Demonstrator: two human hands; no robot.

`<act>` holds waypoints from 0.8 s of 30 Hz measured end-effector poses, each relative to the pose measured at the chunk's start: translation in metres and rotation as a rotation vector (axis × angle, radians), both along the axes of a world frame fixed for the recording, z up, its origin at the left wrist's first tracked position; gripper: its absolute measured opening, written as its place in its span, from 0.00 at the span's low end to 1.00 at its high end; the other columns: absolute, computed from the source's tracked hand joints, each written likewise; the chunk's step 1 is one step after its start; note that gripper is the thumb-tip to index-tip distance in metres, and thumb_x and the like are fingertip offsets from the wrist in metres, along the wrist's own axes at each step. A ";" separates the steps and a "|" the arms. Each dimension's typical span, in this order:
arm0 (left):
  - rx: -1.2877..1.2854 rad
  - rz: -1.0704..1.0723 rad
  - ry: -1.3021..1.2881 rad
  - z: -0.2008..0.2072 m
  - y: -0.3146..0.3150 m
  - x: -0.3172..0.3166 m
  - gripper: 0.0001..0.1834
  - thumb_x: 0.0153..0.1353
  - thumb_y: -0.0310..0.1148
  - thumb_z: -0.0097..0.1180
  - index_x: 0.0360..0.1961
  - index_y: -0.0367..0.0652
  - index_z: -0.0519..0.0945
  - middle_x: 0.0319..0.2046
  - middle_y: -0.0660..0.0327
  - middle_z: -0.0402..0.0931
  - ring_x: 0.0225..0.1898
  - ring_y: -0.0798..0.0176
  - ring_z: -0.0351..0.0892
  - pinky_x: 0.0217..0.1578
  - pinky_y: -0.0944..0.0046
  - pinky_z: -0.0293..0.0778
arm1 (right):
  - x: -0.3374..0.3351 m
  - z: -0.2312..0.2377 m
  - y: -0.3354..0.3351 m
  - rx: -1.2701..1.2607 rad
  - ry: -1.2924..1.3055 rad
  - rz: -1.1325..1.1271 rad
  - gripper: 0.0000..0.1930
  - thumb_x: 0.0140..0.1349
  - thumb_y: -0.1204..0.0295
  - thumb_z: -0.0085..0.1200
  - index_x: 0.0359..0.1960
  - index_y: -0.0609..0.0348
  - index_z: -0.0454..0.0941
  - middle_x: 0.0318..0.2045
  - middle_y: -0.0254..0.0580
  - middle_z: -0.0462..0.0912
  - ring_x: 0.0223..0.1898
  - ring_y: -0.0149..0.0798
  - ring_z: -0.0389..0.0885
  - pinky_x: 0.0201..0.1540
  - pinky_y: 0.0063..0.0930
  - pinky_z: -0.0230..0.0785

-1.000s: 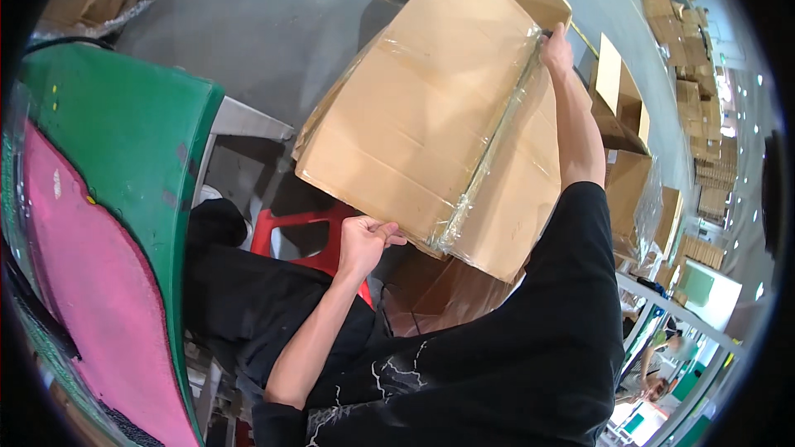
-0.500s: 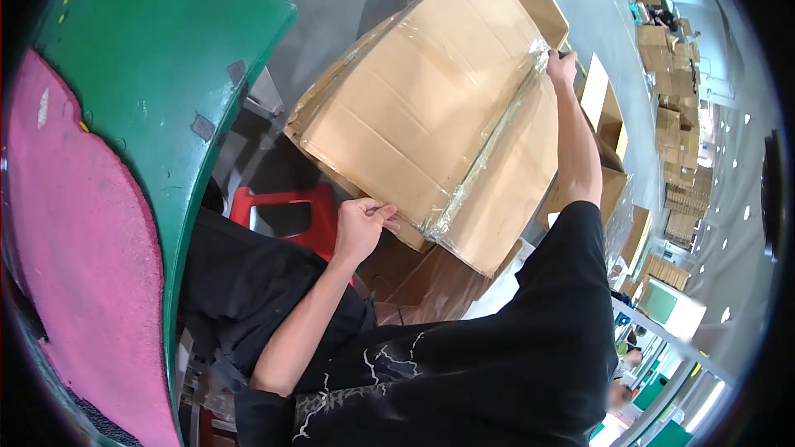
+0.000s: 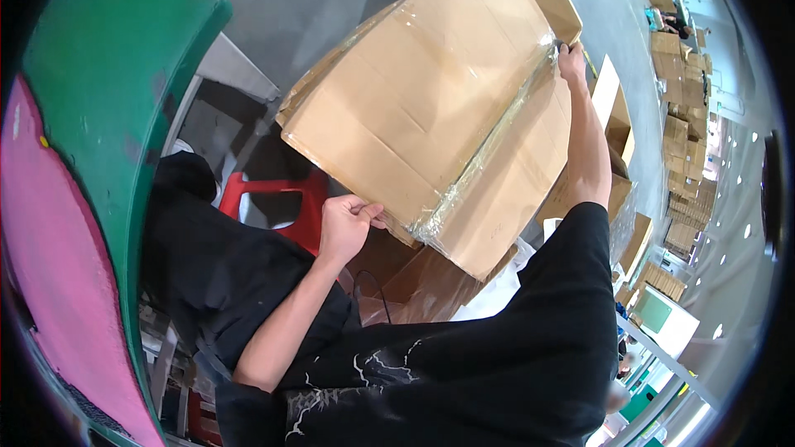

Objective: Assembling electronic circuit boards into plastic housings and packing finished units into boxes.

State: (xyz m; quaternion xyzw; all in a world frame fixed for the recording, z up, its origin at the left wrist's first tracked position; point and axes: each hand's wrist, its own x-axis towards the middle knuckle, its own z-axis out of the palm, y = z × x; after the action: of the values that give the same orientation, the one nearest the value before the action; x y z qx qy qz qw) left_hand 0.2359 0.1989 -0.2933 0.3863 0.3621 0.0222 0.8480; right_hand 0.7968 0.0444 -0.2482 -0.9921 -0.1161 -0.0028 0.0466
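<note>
A large brown cardboard box (image 3: 397,108) lies tilted in front of me, with shiny clear tape (image 3: 489,145) along the seam of its face. My left hand (image 3: 346,225) is closed, thumb and fingers pinched at the box's near edge, left of the tape's near end. With that arm stretched out, my right hand (image 3: 571,64) is closed at the box's far right edge, by the tape's far end. Its fingertips are partly hidden, and whether it also holds something small cannot be made out.
A green table (image 3: 116,58) with a pink mat (image 3: 58,281) stands at left. Beneath the box's left side is a red plastic stool (image 3: 298,203). Open cartons (image 3: 617,128) stand to the right, and stacked boxes (image 3: 675,74) line the far right.
The box and both hands appear slightly further left and the green table has slid toward the left rim, as the view shifts. Both hands stay at the same box edges.
</note>
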 end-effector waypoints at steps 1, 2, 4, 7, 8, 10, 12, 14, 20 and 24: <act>0.006 -0.005 -0.008 -0.001 0.000 0.002 0.06 0.60 0.20 0.54 0.32 0.26 0.81 0.26 0.53 0.82 0.25 0.65 0.82 0.27 0.68 0.80 | 0.009 0.005 -0.003 -0.021 0.072 0.023 0.23 0.62 0.61 0.45 0.53 0.65 0.65 0.45 0.66 0.77 0.48 0.64 0.76 0.51 0.48 0.67; 0.012 -0.010 -0.017 -0.002 0.000 0.003 0.06 0.59 0.19 0.55 0.32 0.27 0.82 0.26 0.53 0.82 0.24 0.65 0.82 0.26 0.68 0.80 | 0.016 0.008 -0.006 -0.078 0.000 0.096 0.21 0.60 0.63 0.45 0.49 0.69 0.69 0.38 0.66 0.80 0.40 0.59 0.81 0.41 0.45 0.73; 0.030 -0.015 0.005 -0.005 0.002 -0.001 0.05 0.59 0.19 0.55 0.32 0.27 0.82 0.25 0.53 0.82 0.24 0.65 0.82 0.26 0.68 0.80 | 0.006 0.019 0.023 -0.182 0.162 0.129 0.20 0.59 0.65 0.44 0.47 0.70 0.70 0.32 0.62 0.79 0.33 0.55 0.81 0.33 0.44 0.73; 0.047 -0.010 0.002 -0.006 0.003 -0.004 0.05 0.59 0.19 0.55 0.31 0.27 0.82 0.25 0.52 0.82 0.24 0.65 0.82 0.25 0.68 0.79 | -0.031 0.016 0.034 -0.083 0.290 0.057 0.16 0.56 0.69 0.43 0.39 0.72 0.73 0.14 0.47 0.73 0.13 0.41 0.73 0.14 0.37 0.64; 0.040 0.002 -0.013 -0.005 0.003 -0.003 0.05 0.59 0.19 0.55 0.31 0.26 0.82 0.25 0.52 0.82 0.23 0.65 0.82 0.24 0.68 0.79 | -0.037 0.017 0.028 -0.030 0.302 0.003 0.15 0.57 0.69 0.43 0.37 0.70 0.74 0.13 0.45 0.71 0.11 0.40 0.70 0.12 0.36 0.61; 0.043 -0.045 -0.004 0.001 0.007 0.002 0.05 0.58 0.19 0.56 0.30 0.26 0.81 0.24 0.52 0.82 0.22 0.65 0.82 0.24 0.68 0.78 | -0.041 0.022 0.019 0.026 0.304 -0.051 0.14 0.57 0.69 0.43 0.36 0.69 0.75 0.12 0.43 0.70 0.09 0.38 0.67 0.11 0.35 0.58; 0.054 -0.080 -0.004 0.000 0.007 0.004 0.05 0.58 0.20 0.57 0.29 0.26 0.81 0.24 0.53 0.82 0.21 0.64 0.82 0.22 0.69 0.77 | -0.051 0.029 0.015 -0.040 0.551 -0.111 0.13 0.59 0.67 0.43 0.34 0.66 0.75 0.13 0.41 0.69 0.08 0.35 0.64 0.09 0.32 0.53; 0.037 -0.081 -0.008 -0.005 0.004 -0.002 0.06 0.59 0.21 0.56 0.30 0.26 0.81 0.25 0.52 0.82 0.21 0.64 0.82 0.23 0.68 0.77 | -0.077 0.026 0.014 -0.073 0.560 -0.052 0.13 0.60 0.66 0.44 0.34 0.65 0.75 0.13 0.39 0.69 0.08 0.34 0.63 0.09 0.31 0.52; 0.066 -0.100 -0.020 -0.004 0.010 -0.002 0.08 0.60 0.24 0.57 0.27 0.28 0.81 0.24 0.53 0.82 0.19 0.64 0.81 0.20 0.69 0.75 | -0.187 0.042 0.025 -0.188 0.618 0.083 0.14 0.63 0.64 0.44 0.34 0.64 0.77 0.14 0.37 0.69 0.11 0.33 0.66 0.12 0.31 0.58; 0.027 -0.130 -0.090 -0.012 0.008 -0.004 0.08 0.63 0.24 0.53 0.33 0.28 0.80 0.29 0.54 0.83 0.23 0.66 0.81 0.25 0.71 0.75 | -0.233 0.048 0.023 -0.083 0.517 0.051 0.16 0.64 0.63 0.44 0.37 0.65 0.78 0.16 0.38 0.71 0.12 0.34 0.69 0.14 0.31 0.61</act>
State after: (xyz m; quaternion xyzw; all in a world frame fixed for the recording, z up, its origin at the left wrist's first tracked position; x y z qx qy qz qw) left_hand 0.2317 0.2071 -0.3049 0.4191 0.2976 -0.0106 0.8577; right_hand 0.5637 0.0676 -0.2006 -0.9577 -0.1255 0.2566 0.0338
